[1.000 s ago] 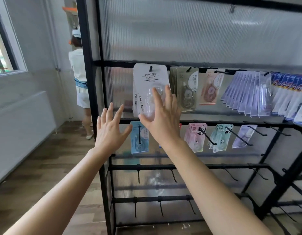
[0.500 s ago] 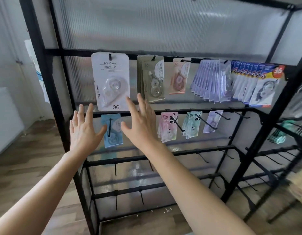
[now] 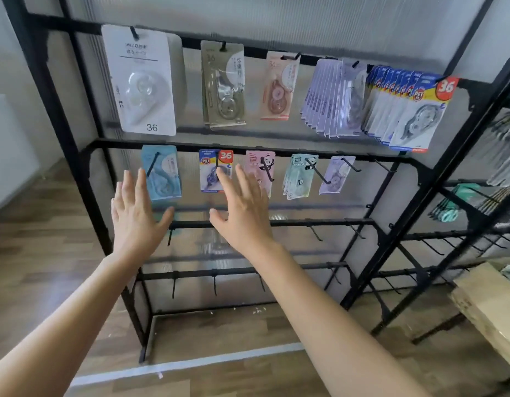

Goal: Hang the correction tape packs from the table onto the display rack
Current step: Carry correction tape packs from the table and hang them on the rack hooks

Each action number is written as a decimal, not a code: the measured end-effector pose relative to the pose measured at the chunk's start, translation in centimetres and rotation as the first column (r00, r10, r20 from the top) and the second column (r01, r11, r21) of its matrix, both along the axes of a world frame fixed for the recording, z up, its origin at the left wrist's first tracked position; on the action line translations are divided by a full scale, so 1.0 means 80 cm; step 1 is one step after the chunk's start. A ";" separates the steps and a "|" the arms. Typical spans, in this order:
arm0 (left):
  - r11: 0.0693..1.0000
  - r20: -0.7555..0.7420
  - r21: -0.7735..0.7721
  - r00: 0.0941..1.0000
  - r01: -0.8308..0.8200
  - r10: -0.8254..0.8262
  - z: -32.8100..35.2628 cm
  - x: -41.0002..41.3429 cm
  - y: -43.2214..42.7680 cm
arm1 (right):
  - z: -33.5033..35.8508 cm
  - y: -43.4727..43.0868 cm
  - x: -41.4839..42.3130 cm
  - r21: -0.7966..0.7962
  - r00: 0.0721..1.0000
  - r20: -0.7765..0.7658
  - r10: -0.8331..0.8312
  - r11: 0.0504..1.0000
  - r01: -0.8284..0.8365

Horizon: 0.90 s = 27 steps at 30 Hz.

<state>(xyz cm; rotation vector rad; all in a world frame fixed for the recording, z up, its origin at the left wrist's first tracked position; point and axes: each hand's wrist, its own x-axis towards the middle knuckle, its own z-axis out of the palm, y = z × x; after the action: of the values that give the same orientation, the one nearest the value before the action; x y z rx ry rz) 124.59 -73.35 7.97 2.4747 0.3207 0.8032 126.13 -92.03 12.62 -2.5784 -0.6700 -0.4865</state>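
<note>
We hold our left hand (image 3: 136,222) and right hand (image 3: 245,219) spread, apart and empty before the display rack (image 3: 305,223), whose white correction tape pack (image 3: 142,81) hangs at eleven o'clock.

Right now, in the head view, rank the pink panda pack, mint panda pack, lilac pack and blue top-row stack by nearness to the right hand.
1. Pink panda pack, at the fingertips of the right hand.
2. Mint panda pack, next hook rightward.
3. Lilac pack, further right.
4. Blue top-row stack, upper right.
</note>
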 end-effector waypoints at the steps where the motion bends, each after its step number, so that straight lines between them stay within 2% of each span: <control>1: 1.000 -0.034 0.001 0.999 -0.016 0.016 -0.011 -0.016 -0.009 | -0.010 -0.008 -0.010 -0.024 1.000 -0.020 0.016 1.000 -0.017; 6: 0.995 -0.250 0.059 0.964 -0.080 0.092 -0.061 -0.097 -0.032 | -0.057 -0.025 -0.056 -0.107 0.982 -0.163 0.097 0.987 -0.116; 11: 0.980 -0.406 0.044 0.893 -0.194 0.195 -0.107 -0.210 -0.030 | -0.098 -0.011 -0.125 -0.175 0.924 -0.303 0.235 0.939 -0.296; 19: 0.904 -0.529 0.021 0.763 -0.426 0.372 -0.145 -0.397 -0.021 | -0.135 0.039 -0.248 -0.244 0.807 -0.438 0.396 0.812 -0.531; 27: 0.762 -0.617 -0.028 0.611 -0.647 0.496 -0.173 -0.638 -0.031 | -0.169 0.089 -0.432 -0.227 0.656 -0.549 0.517 0.664 -0.713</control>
<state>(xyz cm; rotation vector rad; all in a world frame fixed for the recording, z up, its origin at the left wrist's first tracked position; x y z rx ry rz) 73.52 -75.80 -5.91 2.3050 1.4258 0.1542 91.61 -84.91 -0.91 -2.4302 -1.5537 0.5357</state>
